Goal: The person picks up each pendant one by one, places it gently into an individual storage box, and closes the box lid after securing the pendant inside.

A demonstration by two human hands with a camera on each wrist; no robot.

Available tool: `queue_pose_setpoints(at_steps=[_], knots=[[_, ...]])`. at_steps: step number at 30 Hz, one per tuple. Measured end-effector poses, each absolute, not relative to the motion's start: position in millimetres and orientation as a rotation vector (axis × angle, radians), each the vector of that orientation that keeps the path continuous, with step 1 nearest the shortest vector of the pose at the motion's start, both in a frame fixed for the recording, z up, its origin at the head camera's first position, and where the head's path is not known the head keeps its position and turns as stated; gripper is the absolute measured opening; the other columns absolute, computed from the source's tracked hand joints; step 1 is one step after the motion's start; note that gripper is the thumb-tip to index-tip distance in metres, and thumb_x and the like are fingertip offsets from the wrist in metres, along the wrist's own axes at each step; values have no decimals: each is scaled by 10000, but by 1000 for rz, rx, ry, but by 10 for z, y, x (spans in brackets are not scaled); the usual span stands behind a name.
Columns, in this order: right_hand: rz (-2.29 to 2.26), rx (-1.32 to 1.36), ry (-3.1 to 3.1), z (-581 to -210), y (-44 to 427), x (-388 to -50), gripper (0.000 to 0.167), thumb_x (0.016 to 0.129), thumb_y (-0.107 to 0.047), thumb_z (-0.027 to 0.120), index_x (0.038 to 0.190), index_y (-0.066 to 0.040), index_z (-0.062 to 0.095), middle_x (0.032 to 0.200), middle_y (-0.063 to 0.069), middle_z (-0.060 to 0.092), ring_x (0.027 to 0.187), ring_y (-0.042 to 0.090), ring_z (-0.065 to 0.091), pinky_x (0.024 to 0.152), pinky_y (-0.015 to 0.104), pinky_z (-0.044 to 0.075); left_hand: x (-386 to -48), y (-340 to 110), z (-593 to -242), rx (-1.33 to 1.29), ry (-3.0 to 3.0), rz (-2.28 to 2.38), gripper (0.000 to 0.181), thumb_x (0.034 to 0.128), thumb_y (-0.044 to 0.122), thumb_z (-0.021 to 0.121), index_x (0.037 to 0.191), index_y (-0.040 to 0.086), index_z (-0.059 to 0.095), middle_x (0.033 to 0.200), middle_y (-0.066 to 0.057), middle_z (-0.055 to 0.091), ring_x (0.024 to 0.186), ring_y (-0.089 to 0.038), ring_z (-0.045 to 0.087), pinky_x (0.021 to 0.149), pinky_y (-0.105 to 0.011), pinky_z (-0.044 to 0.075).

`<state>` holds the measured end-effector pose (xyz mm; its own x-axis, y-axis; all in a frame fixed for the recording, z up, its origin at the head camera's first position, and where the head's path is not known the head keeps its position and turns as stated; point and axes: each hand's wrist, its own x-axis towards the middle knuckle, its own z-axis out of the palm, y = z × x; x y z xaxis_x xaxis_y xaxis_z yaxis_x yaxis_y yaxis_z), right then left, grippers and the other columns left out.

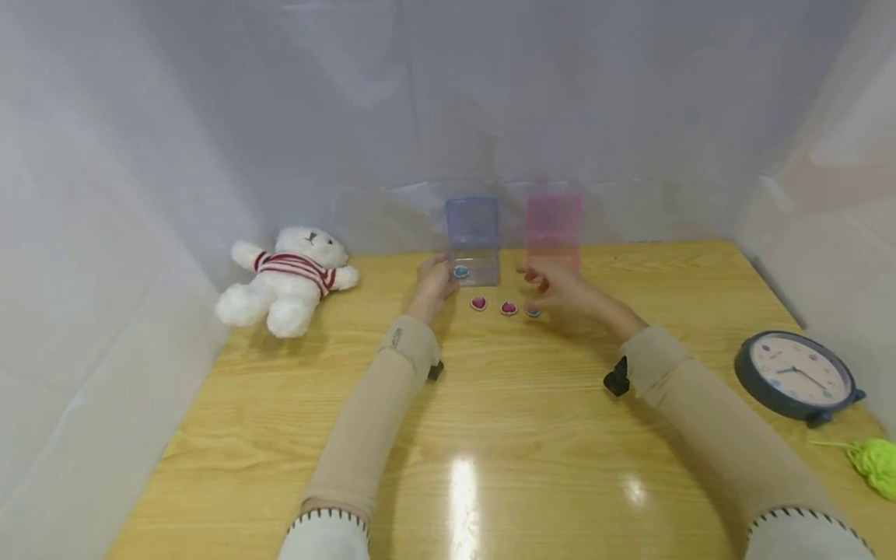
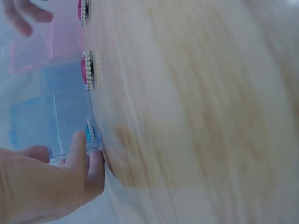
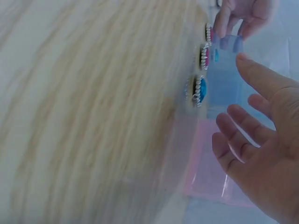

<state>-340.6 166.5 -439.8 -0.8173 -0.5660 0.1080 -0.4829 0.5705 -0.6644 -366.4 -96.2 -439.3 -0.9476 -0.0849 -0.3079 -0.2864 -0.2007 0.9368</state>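
Observation:
A small clear blue box point(image 1: 479, 274) stands with its lid up, and a blue heart-shaped gem point(image 1: 460, 272) with a beaded rim lies in its left part. My left hand point(image 1: 435, 281) holds this box at its left end, thumb and fingers about the corner point(image 2: 60, 179). My right hand point(image 1: 560, 289) hovers in front of the open clear pink box point(image 1: 553, 218), fingers loosely bent and holding nothing point(image 3: 261, 140). On the table before the boxes lie two pink heart gems, one left point(image 1: 479, 303) and one right point(image 1: 509, 309), and another blue gem point(image 1: 533, 313), just below my right hand.
A white teddy bear point(image 1: 287, 280) in a striped top lies at the back left of the wooden table point(image 1: 518, 435). To the right are a round dark-rimmed clock point(image 1: 798, 373) and some bright green yarn point(image 1: 876, 465). A pale sheet point(image 1: 448, 101) hangs behind.

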Motion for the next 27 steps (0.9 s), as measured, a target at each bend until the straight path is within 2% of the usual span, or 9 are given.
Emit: queue_pose_setpoints(at_steps=[5,8,12,16,19,23,27], knots=[[-989,-825,2656,-4469,1737,-3342,788,887,-149,855,1541,38,457,1506,283,553,1361,469,569,1177,599,477,-3666,-971,-4399,-453,1903,2280,557,1050,-12,461,1601,39,401,1646,-212,412,1422,-371,517,1217,-438,479],[-954,-826,2656,-4506,1770,-3313,815,864,-179,879,1539,32,473,1474,243,583,1336,421,586,1154,573,499,-3659,-973,-4394,-449,1911,2274,558,1051,-7,455,1604,43,397,1642,-208,417,1395,-358,524,1209,-428,485],[-881,-863,2695,-4567,1805,-3313,664,894,-186,851,1457,34,577,1374,206,599,1201,355,617,1063,534,550,-3655,-973,-4386,-445,1906,2276,564,1046,-18,452,1604,35,392,1643,-212,412,1369,-362,525,1209,-433,484],[-847,-857,2706,-4603,1818,-3321,510,932,-193,814,1368,21,661,1378,210,580,1220,369,618,1084,551,544,-3656,-972,-4397,-451,1899,2273,569,1041,-31,451,1603,39,395,1672,-199,381,1421,-368,513,1228,-441,469],[-836,-868,2724,-4601,1807,-3334,470,931,-196,814,1331,16,690,1375,231,602,1239,392,618,1097,568,533,-3663,-970,-4399,-450,1910,2263,561,1045,-20,452,1601,42,399,1671,-191,387,1451,-355,497,1235,-432,464],[-793,-887,2767,-4594,1779,-3358,407,923,-202,822,1269,-6,731,1305,215,662,1176,362,641,1047,539,555,-3669,-962,-4397,-443,1906,2276,562,1042,-24,449,1600,24,393,1626,-219,432,1435,-367,490,1235,-436,461],[-737,-898,2805,-4583,1756,-3363,373,911,-213,833,1216,-15,750,1250,192,682,1115,330,656,1006,522,566,-3663,-968,-4403,-447,1921,2262,558,1046,-17,449,1600,27,394,1614,-218,447,1339,-322,540,1199,-412,492]])
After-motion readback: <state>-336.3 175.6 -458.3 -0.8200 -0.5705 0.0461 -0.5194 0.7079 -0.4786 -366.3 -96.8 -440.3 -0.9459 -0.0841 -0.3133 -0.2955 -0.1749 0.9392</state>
